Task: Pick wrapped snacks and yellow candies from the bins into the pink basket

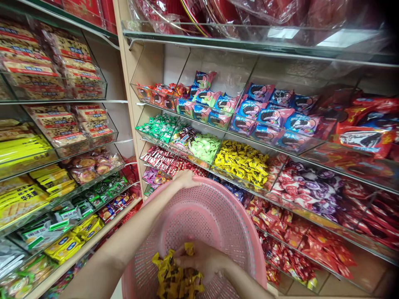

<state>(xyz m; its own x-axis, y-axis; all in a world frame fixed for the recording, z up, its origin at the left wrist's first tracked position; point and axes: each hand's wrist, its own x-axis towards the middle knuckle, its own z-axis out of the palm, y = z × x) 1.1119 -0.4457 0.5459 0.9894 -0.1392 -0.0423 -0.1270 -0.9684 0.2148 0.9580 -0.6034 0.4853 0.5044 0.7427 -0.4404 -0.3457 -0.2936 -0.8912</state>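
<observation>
A large pink perforated plastic basket (243, 216) is tilted in front of the shelves. My left hand (186, 179) is closed round its far rim. Inside the basket, my right hand (205, 258) is closed on yellow-wrapped candies (170, 276), which lie in a small heap at the near left of the basket; its fingertips are partly hidden. Beyond the rim, a clear shelf bin holds a pile of similar yellow candies (241, 162).
Clear bins with green (158, 128), light green (205, 147) and purple-and-red candies (311, 189) line the sloping shelves ahead. Blue-and-pink packets (274, 112) sit above. A wooden upright (127, 79) separates the left shelves, which hold packaged snacks (62, 124). Glass shelf edges project nearby.
</observation>
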